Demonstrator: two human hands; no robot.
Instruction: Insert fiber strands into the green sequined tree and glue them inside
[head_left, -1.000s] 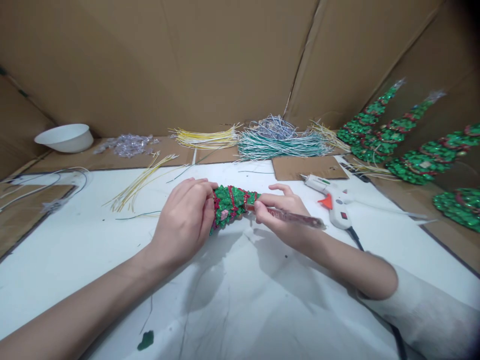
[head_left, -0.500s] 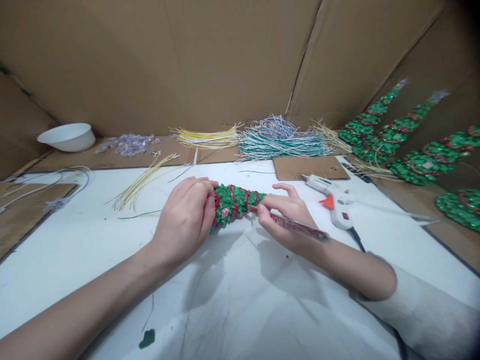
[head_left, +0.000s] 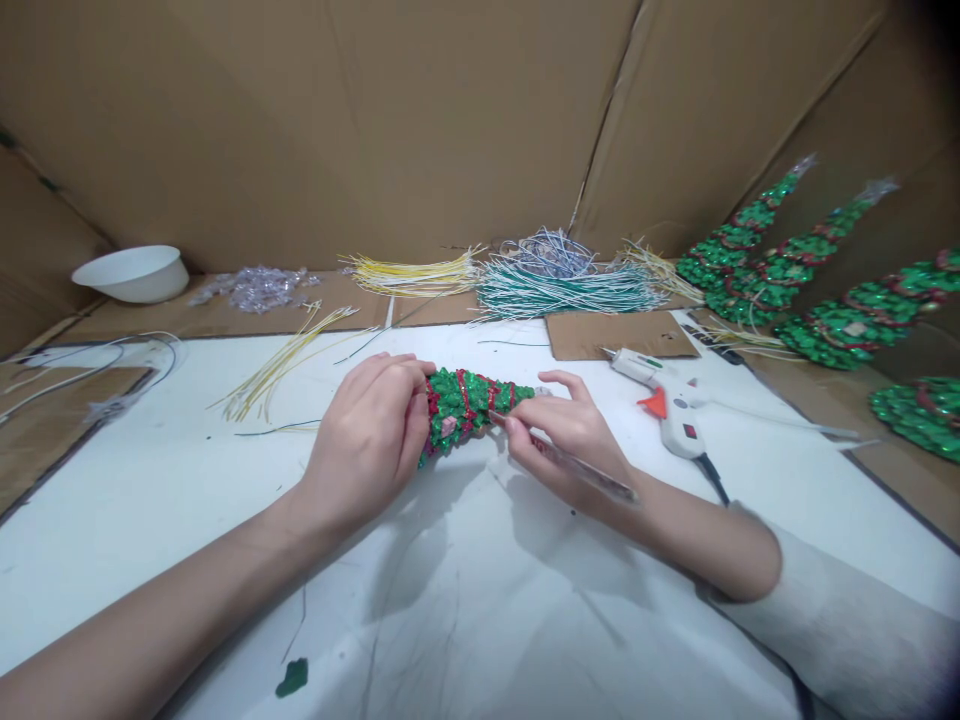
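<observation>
My left hand (head_left: 375, 425) is closed around the wide end of a small green Christmas tree (head_left: 454, 410), which lies on its side with its tip to the right. Red garland and small ornaments wind round it. Pinched in my right hand (head_left: 566, 435) is a slim dark-red pen-like tool (head_left: 585, 472) with lettering. Its tip touches, or comes very near, the tree's side close to the garland. My right index finger is raised by the tree's narrow end. The tree's base is hidden behind my left fingers.
A white glue gun (head_left: 679, 425) with an orange trigger lies right of my hand. Behind are yellow wires (head_left: 412, 275), green and white wires (head_left: 562, 292), clear stars (head_left: 262, 288) and a white bowl (head_left: 139, 275). More decorated trees (head_left: 840, 325) stand right. A green scrap (head_left: 292, 677) lies in front.
My right hand has shifted slightly left along the tree, and the tool's tip has moved with it. My left hand and the tree have hardly moved.
</observation>
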